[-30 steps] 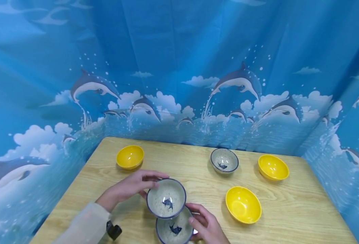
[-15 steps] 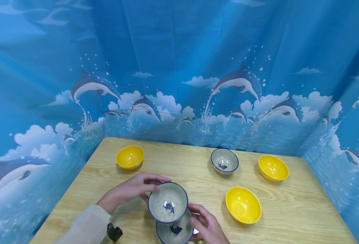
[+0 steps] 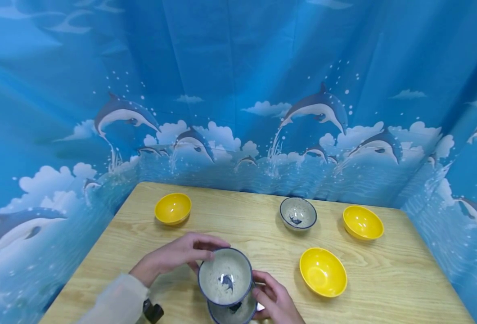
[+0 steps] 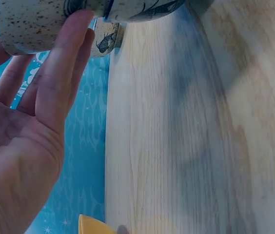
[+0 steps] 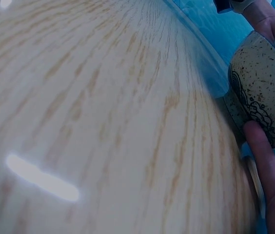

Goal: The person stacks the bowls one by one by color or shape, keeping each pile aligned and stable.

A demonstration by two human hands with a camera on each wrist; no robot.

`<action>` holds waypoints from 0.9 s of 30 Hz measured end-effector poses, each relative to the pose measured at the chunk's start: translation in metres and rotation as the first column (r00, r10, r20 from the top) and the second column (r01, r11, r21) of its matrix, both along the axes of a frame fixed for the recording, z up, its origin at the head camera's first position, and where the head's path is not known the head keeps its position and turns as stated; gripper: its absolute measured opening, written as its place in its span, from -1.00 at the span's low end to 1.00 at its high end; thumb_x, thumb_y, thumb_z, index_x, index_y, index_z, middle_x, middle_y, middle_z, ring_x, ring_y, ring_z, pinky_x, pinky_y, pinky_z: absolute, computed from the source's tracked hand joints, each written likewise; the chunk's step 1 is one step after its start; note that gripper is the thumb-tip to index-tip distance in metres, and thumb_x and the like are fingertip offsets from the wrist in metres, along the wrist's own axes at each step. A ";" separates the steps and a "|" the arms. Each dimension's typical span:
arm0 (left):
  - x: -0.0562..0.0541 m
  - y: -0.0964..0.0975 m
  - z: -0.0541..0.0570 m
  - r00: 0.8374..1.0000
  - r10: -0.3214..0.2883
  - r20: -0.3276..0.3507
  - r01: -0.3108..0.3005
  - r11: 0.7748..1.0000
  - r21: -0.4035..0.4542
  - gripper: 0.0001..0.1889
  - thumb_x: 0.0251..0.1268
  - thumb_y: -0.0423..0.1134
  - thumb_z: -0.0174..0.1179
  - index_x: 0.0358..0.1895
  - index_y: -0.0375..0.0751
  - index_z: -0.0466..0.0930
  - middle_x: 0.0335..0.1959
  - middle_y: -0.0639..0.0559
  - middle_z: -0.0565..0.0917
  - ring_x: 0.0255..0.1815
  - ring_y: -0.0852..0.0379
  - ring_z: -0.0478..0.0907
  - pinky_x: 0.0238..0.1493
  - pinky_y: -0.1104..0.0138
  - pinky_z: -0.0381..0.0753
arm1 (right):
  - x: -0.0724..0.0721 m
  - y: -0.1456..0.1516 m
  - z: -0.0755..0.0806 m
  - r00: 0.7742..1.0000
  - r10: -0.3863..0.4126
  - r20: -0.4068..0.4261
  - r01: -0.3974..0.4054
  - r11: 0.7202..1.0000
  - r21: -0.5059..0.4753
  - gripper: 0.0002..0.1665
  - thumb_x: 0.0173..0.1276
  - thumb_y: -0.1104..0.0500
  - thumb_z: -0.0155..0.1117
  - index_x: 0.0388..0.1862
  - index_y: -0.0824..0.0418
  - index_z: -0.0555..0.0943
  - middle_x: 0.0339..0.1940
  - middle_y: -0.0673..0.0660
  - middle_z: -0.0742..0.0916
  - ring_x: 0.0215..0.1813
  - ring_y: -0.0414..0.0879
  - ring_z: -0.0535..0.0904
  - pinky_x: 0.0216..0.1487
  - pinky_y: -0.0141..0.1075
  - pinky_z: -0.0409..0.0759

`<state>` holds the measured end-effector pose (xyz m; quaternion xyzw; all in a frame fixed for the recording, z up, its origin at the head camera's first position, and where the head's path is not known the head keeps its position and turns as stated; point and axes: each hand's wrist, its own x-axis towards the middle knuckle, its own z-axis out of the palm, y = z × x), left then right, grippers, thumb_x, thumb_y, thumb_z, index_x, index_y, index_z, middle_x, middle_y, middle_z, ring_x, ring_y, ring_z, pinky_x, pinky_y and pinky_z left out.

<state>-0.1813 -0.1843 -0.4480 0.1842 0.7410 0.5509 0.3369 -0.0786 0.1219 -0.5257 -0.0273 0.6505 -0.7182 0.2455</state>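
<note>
Near the front of the table, my left hand (image 3: 177, 257) grips the left rim of a speckled grey bowl (image 3: 224, 270) with a dark rim and a fish drawn inside. This bowl is over a matching lower bowl (image 3: 243, 311) and hides much of its inside. From the right, my right hand (image 3: 276, 299) holds the lower bowl, thumb at its rim. In the left wrist view, the fingers (image 4: 54, 87) lie against the speckled outside of the upper bowl (image 4: 32, 24). The right wrist view has a finger (image 5: 264, 151) against the lower bowl (image 5: 259, 83), low over the table.
A third grey bowl (image 3: 298, 214) stands at the back of the wooden table (image 3: 230, 211). Yellow bowls stand at the back left (image 3: 173, 209), back right (image 3: 363, 222) and right of my right hand (image 3: 323, 272). A blue dolphin curtain (image 3: 238, 90) surrounds the table.
My left hand has brought the upper bowl toward me and slightly right, so it covers more of the lower bowl. The right hand and lower bowl have stayed nearly still.
</note>
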 end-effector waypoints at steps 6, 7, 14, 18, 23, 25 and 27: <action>0.003 0.002 -0.002 0.999 -0.034 0.012 0.034 0.999 -0.016 -0.56 0.59 -0.10 0.28 0.44 0.04 0.67 0.44 -0.06 0.67 0.09 0.01 0.68 -0.19 0.18 0.83 | 0.001 -0.001 -0.001 0.999 0.009 -0.053 -0.011 0.999 -0.030 -0.34 0.72 0.06 0.21 0.63 0.33 0.38 0.58 0.43 0.53 0.32 0.01 0.69 0.01 -0.02 0.89; 0.004 0.002 -0.002 0.999 -0.037 0.012 0.037 0.999 -0.018 -0.56 0.59 -0.10 0.28 0.44 0.04 0.67 0.45 -0.06 0.67 0.09 0.01 0.68 -0.19 0.18 0.83 | 0.001 -0.001 -0.001 0.998 0.011 -0.056 -0.013 0.999 -0.034 -0.34 0.72 0.06 0.20 0.63 0.33 0.38 0.58 0.43 0.53 0.32 0.01 0.70 0.01 -0.03 0.89; 0.009 0.009 0.005 0.998 -0.056 -0.010 0.055 0.997 -0.044 -0.59 0.60 -0.14 0.28 0.42 0.04 0.68 0.46 -0.05 0.65 0.13 0.01 0.67 -0.21 0.13 0.86 | 0.001 0.001 -0.001 0.997 0.028 -0.069 -0.032 0.998 -0.058 -0.32 0.72 0.06 0.18 0.65 0.35 0.34 0.59 0.42 0.51 0.28 -0.08 0.71 0.01 -0.09 0.89; 0.011 0.014 0.009 0.998 -0.062 -0.026 0.060 0.996 -0.067 -0.61 0.59 -0.19 0.27 0.40 0.02 0.69 0.42 -0.04 0.68 0.14 0.02 0.67 -0.23 0.12 0.86 | 0.001 0.002 -0.002 0.994 0.045 -0.096 -0.051 0.997 -0.065 -0.31 0.73 0.09 0.15 0.66 0.39 0.29 0.59 0.48 0.48 0.21 -0.17 0.74 -0.01 -0.13 0.88; 0.015 0.018 0.012 0.996 -0.059 -0.060 0.053 0.994 -0.094 -0.64 0.57 -0.22 0.28 0.34 0.00 0.72 0.35 -0.07 0.72 0.12 0.03 0.68 -0.29 0.16 0.87 | 0.001 0.002 -0.003 0.991 0.058 -0.119 -0.067 0.995 -0.071 -0.30 0.73 0.10 0.14 0.66 0.41 0.27 0.60 0.51 0.46 0.21 -0.22 0.74 -0.01 -0.14 0.88; 0.016 0.020 0.013 0.996 -0.059 -0.074 0.052 0.993 -0.104 -0.65 0.55 -0.24 0.29 0.32 0.00 0.73 0.32 -0.08 0.73 0.11 0.03 0.68 -0.31 0.18 0.87 | 0.001 0.002 -0.003 0.990 0.062 -0.125 -0.072 0.995 -0.074 -0.30 0.73 0.10 0.14 0.66 0.41 0.27 0.60 0.51 0.47 0.22 -0.22 0.74 0.00 -0.14 0.88; 0.018 0.021 0.014 0.994 -0.062 -0.086 0.053 0.992 -0.111 -0.65 0.55 -0.25 0.30 0.31 0.00 0.74 0.30 -0.09 0.74 0.11 0.03 0.67 -0.32 0.18 0.87 | 0.002 0.003 -0.003 0.988 0.071 -0.137 -0.082 0.994 -0.077 -0.29 0.73 0.11 0.14 0.67 0.43 0.26 0.60 0.52 0.46 0.23 -0.23 0.73 0.00 -0.13 0.88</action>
